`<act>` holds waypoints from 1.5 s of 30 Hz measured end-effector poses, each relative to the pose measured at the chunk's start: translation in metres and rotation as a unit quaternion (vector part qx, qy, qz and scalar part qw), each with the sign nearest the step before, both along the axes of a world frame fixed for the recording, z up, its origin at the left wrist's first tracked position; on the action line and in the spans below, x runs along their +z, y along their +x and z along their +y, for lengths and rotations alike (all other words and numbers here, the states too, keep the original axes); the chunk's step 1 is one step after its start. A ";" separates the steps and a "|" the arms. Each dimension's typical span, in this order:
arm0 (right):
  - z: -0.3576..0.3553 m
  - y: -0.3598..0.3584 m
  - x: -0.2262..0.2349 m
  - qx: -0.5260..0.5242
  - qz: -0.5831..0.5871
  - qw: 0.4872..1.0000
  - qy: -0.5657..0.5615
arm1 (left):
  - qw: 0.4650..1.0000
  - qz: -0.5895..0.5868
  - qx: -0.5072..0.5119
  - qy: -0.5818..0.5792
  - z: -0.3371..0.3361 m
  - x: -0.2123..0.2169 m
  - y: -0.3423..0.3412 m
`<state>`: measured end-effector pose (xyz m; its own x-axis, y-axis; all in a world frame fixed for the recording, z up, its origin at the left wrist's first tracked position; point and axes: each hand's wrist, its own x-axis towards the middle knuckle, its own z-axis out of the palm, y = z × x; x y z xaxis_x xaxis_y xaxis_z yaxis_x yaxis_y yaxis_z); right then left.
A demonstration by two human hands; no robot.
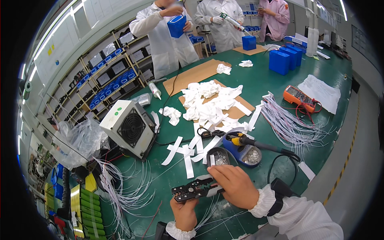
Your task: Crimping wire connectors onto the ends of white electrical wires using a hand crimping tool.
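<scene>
A wire stripper (pixel 193 190) hangs over the near part of the green desk (pixel 256 74), on the person's side of the blue soldering-iron stand (pixel 235 149). Its flat black head points left, dotted with pale round spots and notched along one edge; the handles are grey and black. The right hand (pixel 237 188) grasps those handles. The left hand (pixel 185 215) curls at the head; what it pinches, I cannot tell.
</scene>
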<state>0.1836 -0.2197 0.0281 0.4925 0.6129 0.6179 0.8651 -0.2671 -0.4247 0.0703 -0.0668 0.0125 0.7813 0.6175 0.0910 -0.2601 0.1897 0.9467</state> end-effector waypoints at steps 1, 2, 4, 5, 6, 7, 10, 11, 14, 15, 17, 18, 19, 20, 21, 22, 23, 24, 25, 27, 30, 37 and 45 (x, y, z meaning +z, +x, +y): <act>0.000 0.000 0.000 0.000 0.003 1.000 0.000 | 1.000 -0.002 -0.016 0.012 0.003 -0.002 -0.002; -0.001 0.000 0.000 -0.001 0.003 1.000 0.000 | 1.000 -0.002 -0.017 0.011 0.004 -0.003 -0.003; -0.002 0.001 0.001 0.000 -0.001 1.000 -0.005 | 0.999 0.008 -0.027 -0.032 0.006 -0.004 -0.004; -0.001 0.000 0.001 0.000 -0.001 1.000 -0.005 | 0.999 0.008 -0.027 -0.032 0.006 -0.003 -0.004; 0.000 0.000 0.000 0.003 0.008 1.000 -0.003 | 0.999 -0.001 -0.033 -0.034 0.005 -0.001 -0.004; 0.000 0.000 0.000 0.006 0.017 1.000 -0.002 | 0.999 -0.010 -0.039 -0.036 0.005 0.000 -0.003; 0.001 0.000 -0.002 0.004 0.016 1.000 0.008 | 0.999 -0.003 -0.039 -0.030 0.005 -0.001 -0.003; 0.001 0.000 -0.003 0.004 0.016 1.000 0.007 | 0.999 -0.002 -0.039 -0.030 0.005 -0.001 -0.003; 0.001 0.000 -0.003 0.005 0.016 1.000 0.007 | 0.999 -0.011 -0.043 -0.031 0.005 -0.001 -0.003; 0.000 0.000 -0.002 0.005 0.014 1.000 0.002 | 0.999 -0.006 -0.034 -0.028 0.004 0.000 -0.003; 0.000 0.000 -0.002 0.005 0.011 1.000 -0.003 | 0.999 0.000 -0.026 -0.025 0.003 0.001 -0.002; 0.000 0.000 -0.002 0.002 0.009 1.000 -0.004 | 0.999 0.002 -0.025 -0.027 0.003 0.001 -0.002; 0.000 -0.001 -0.002 0.000 0.006 1.000 -0.005 | 0.999 0.003 -0.023 -0.029 0.003 0.001 -0.002; 0.001 0.000 -0.003 0.000 0.007 1.000 -0.005 | 0.999 0.004 -0.023 -0.029 0.004 0.001 -0.003; 0.001 0.000 -0.004 0.004 0.011 1.000 -0.001 | 0.999 0.009 -0.027 -0.029 0.005 0.001 -0.003; 0.001 0.001 -0.004 0.008 0.014 1.000 0.003 | 0.999 0.014 -0.032 -0.028 0.005 0.000 -0.003; 0.001 0.001 -0.004 0.008 0.014 1.000 0.003 | 0.999 0.014 -0.032 -0.029 0.005 0.001 -0.003; 0.000 0.001 -0.004 0.008 0.018 1.000 -0.002 | 0.999 0.014 -0.030 -0.031 0.004 0.001 -0.003; 0.000 0.001 -0.004 0.008 0.022 1.000 -0.007 | 0.999 0.013 -0.028 -0.034 0.004 0.001 -0.003; 0.000 0.000 -0.003 0.010 0.023 1.000 -0.007 | 0.999 0.011 -0.027 -0.031 0.005 0.000 -0.004; 0.000 0.000 -0.002 0.005 0.017 1.000 -0.012 | 0.999 0.001 -0.031 -0.030 0.005 0.000 -0.004; -0.003 0.003 -0.002 0.008 0.002 1.000 -0.026 | 0.999 0.010 -0.050 -0.006 0.002 0.008 -0.001; -0.001 0.002 -0.007 0.076 0.148 0.981 -0.096 | 0.992 0.086 -0.036 0.083 -0.003 0.011 0.002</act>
<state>0.1854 -0.2208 0.0213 0.5272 0.7846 0.3263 0.7469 -0.2448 -0.6182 0.0726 -0.0695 0.0237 0.8352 0.5479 0.0483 -0.0833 0.0392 0.9958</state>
